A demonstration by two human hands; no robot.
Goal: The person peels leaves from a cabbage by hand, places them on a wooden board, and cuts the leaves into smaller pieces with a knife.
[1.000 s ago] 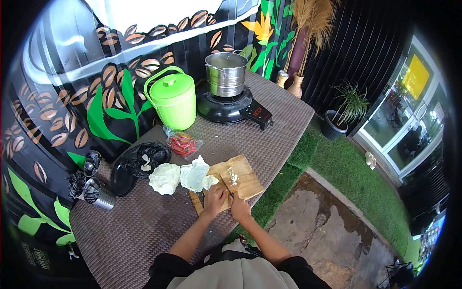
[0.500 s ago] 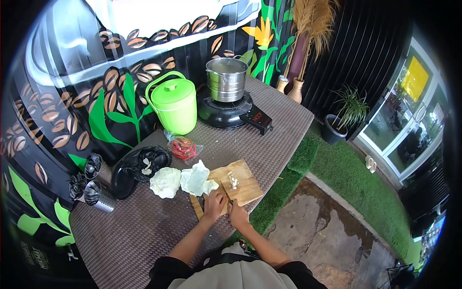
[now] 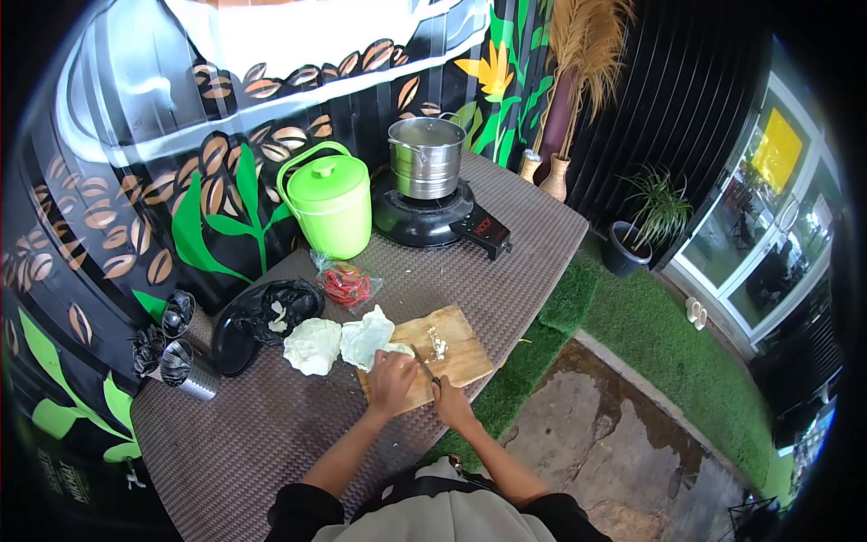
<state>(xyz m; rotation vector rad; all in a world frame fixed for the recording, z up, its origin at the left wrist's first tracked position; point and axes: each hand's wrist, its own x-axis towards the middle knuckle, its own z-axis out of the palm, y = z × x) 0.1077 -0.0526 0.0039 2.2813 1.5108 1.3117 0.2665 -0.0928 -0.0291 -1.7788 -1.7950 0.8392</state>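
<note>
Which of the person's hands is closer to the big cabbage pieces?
Left. The left hand is just below them, over the cutting board; the right hand, on the knife, is farther right.

Red capitals that appear to read "HOCK" stand on the black control panel (image 3: 486, 233) of a tabletop stove (image 3: 423, 217), between one and two o'clock from the centre of the view, the word running at a slant. At eight o'clock, pale block lettering (image 3: 74, 481) runs sideways on the dark wall (image 3: 54, 375), too small and faint to read. At two o'clock, a yellow panel (image 3: 775, 146) on a glass door (image 3: 745, 230) shows no legible words.
</note>
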